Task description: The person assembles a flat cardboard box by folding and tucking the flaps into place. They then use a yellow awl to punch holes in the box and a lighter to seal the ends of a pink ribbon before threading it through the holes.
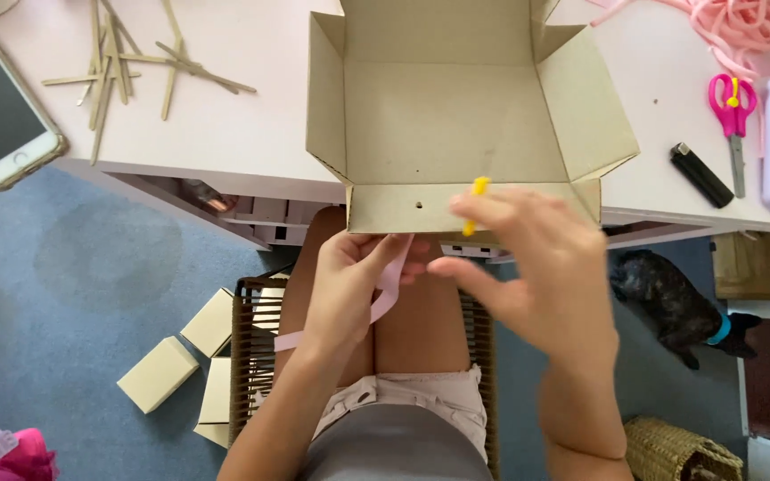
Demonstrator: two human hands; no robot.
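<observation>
From my remote seat: the open cardboard box (456, 116) hangs off the desk (225, 125) edge at 12 o'clock, punched front wall facing me for access. My right hand (536, 276) pinches a yellow stick (476, 203) against it; my left hand (345, 285) grips a pink ribbon (391, 283). Small closed boxes (158, 372) at 8 o'clock.

A single head-worn camera looks almost straight down from above the seated person, close over the lap and the desk (225, 134) edge; the floor (73, 267) lies farther below, probably slightly blurred.
</observation>
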